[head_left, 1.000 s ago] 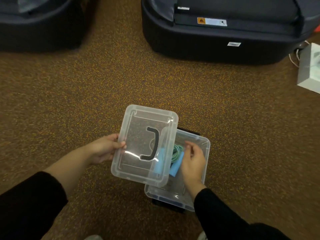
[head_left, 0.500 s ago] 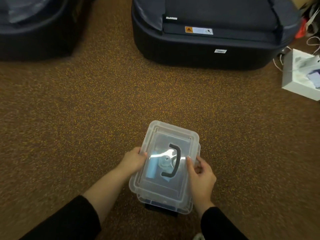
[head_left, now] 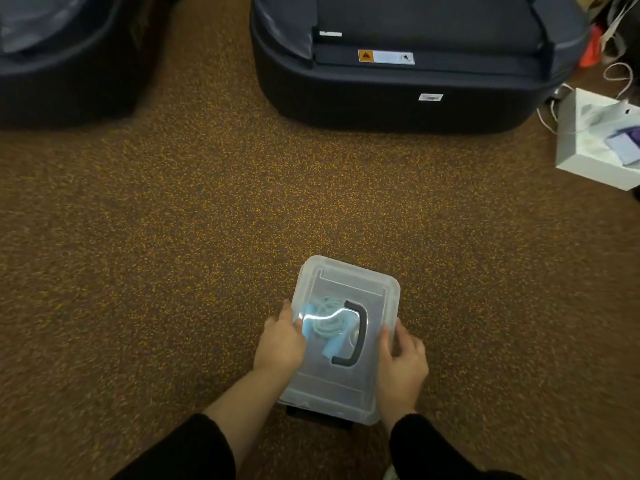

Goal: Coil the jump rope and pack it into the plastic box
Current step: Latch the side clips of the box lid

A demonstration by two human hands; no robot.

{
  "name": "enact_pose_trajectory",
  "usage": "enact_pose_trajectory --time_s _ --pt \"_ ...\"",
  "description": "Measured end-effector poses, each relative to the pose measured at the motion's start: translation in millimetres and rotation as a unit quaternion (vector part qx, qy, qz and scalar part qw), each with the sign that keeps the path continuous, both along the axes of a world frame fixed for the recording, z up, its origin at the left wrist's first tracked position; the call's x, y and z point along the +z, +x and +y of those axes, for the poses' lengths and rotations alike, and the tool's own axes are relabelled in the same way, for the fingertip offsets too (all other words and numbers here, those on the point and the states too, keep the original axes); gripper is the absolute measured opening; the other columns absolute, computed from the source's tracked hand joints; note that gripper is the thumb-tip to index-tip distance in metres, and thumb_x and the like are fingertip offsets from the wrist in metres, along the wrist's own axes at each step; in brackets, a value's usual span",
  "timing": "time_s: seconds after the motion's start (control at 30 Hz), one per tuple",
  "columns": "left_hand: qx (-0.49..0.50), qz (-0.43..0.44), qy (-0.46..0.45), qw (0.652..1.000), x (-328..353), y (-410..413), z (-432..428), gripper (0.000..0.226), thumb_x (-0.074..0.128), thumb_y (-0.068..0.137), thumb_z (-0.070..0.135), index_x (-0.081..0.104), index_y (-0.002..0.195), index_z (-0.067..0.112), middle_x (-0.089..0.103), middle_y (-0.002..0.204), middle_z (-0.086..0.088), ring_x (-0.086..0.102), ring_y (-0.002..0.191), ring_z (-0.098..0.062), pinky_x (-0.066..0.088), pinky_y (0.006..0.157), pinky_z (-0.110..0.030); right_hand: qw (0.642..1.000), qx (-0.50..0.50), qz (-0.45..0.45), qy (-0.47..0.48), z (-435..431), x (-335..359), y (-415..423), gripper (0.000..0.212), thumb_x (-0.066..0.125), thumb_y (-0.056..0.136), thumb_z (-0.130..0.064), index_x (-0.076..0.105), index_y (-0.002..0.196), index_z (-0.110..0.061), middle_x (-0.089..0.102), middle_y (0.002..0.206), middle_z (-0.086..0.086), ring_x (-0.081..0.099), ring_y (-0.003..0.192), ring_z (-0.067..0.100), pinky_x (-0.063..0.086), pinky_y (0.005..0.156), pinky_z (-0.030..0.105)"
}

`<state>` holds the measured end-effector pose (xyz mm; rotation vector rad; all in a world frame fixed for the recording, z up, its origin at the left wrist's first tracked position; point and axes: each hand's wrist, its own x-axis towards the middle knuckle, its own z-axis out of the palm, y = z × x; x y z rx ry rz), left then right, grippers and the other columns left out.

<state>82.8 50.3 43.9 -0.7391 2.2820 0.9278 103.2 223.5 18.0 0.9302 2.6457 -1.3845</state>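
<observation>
Jump rope (head_left: 327, 320) in plastic box (head_left: 325, 412), left hand (head_left: 280, 342), right hand (head_left: 401, 362) on lid (head_left: 349, 280)

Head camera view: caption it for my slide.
Left hand presses, right hand grips the clear lid onto the plastic box, coiled jump rope inside, on speckled carpet.

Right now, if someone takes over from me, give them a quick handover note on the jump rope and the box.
Hands: the left hand presses its fingers on the left edge of the lid; the right hand holds the right edge, thumb on top.
Things: the jump rope lies coiled inside the plastic box on the carpet, visible through the clear lid.
Done: coiling, packing, lid placed on.
Left: press the lid down and check the latches; I cannot tell whether they are closed.
</observation>
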Motion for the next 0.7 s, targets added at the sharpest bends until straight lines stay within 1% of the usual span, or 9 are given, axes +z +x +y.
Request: enact_pose_trajectory --time_s 0.13,0.23,0.33,0.4,0.47,0.57,0.63,0.67,0.7 --pt "0.011 -0.015 0.009 1.0 -1.5 7.5 0.7 0.056 0.028 0.102 0.025 0.007 0.154 0.02 0.038 0.14 -0.021 0.046 0.123 -0.035 0.038 0.1 -0.036 0.999 0.029 -0.022 0.041 0.9 -7.3 3.4 0.046 0.051 0.092 -0.044 0.056 0.131 -0.021 0.061 0.123 0.002 0.058 0.111 0.022 0.047 0.095 0.039" --pt "0.031 -0.019 0.027 0.999 -11.1 11.6 -3.0 0.054 0.032 0.102 0.026 0.013 0.153 0.02 0.042 0.137 -0.023 0.05 0.119 -0.036 0.041 0.096 -0.035 0.998 0.035 -0.038 0.046 2.5 -12.7 4.9 0.047 0.047 0.09 -0.05 0.056 0.13 -0.026 0.064 0.124 -0.002 0.06 0.11 0.019 0.05 0.093 0.04" --pt "0.047 -0.02 0.058 0.997 -16.2 12.0 -7.8 0.057 0.041 0.099 0.028 0.018 0.152 0.021 0.044 0.139 -0.021 0.05 0.121 -0.035 0.042 0.101 -0.037 0.997 0.072 -0.026 0.029 3.3 -11.8 1.9 0.036 0.045 0.093 -0.045 0.054 0.124 -0.029 0.064 0.115 -0.003 0.061 0.104 0.018 0.05 0.088 0.039" --pt "0.079 0.004 0.056 0.995 -13.9 16.2 -10.4 0.068 0.048 0.095 0.036 0.013 0.152 0.024 0.04 0.14 -0.022 0.043 0.127 -0.038 0.037 0.107 -0.042 0.995 0.099 -0.011 0.024 5.3 -7.7 -1.5 0.037 0.045 0.095 -0.041 0.049 0.129 -0.026 0.06 0.123 0.0 0.057 0.113 0.021 0.047 0.094 0.041" --pt "0.166 0.0 0.045 0.985 -6.4 24.8 -10.6 0.084 0.051 0.09 0.05 0.005 0.153 0.021 0.031 0.147 -0.023 0.031 0.136 -0.04 0.028 0.111 -0.046 0.99 0.126 -0.004 0.056 9.5 -0.2 -9.2 0.052 0.044 0.095 -0.041 0.038 0.141 -0.016 0.048 0.139 0.007 0.046 0.128 0.024 0.038 0.105 0.045" --pt "0.374 -0.039 0.108 0.92 -10.0 49.2 -4.9 0.101 0.04 0.079 0.074 0.01 0.153 0.011 0.025 0.153 -0.023 0.027 0.14 -0.04 0.024 0.113 -0.049 0.975 0.195 0.024 0.103 14.7 13.0 -40.3 0.059 0.045 0.095 -0.044 0.03 0.145 -0.016 0.037 0.148 0.008 0.036 0.136 0.025 0.027 0.11 0.049" --pt "0.484 -0.064 0.218 0.845 -25.2 71.9 -1.9 0.132 0.032 0.051 0.098 0.032 0.146 0.005 0.042 0.145 -0.022 0.043 0.131 -0.037 0.032 0.111 -0.048 0.955 0.268 0.017 0.126 12.7 18.6 -71.9 0.065 0.046 0.092 -0.052 0.028 0.146 -0.021 0.033 0.151 0.004 0.031 0.139 0.022 0.019 0.111 0.051" --pt "0.505 -0.078 0.29 0.809 -31.4 85.8 1.6 0.136 0.032 0.042 0.1 0.044 0.139 0.006 0.051 0.139 -0.019 0.05 0.125 -0.033 0.035 0.109 -0.044 0.944 0.303 0.007 0.129 9.5 21.4 -87.6 0.069 0.048 0.089 -0.057 0.027 0.146 -0.023 0.033 0.152 0.002 0.03 0.139 0.021 0.017 0.111 0.052" --pt "0.507 -0.092 0.34 0.786 -27.9 96.0 7.3 0.127 0.033 0.044 0.097 0.049 0.135 0.01 0.056 0.135 -0.015 0.052 0.122 -0.028 0.035 0.109 -0.039 0.934 0.335 -0.006 0.126 5.5 23.1 -102.5 0.075 0.05 0.086 -0.061 0.027 0.146 -0.024 0.033 0.151 0.002 0.03 0.139 0.021 0.017 0.111 0.051"
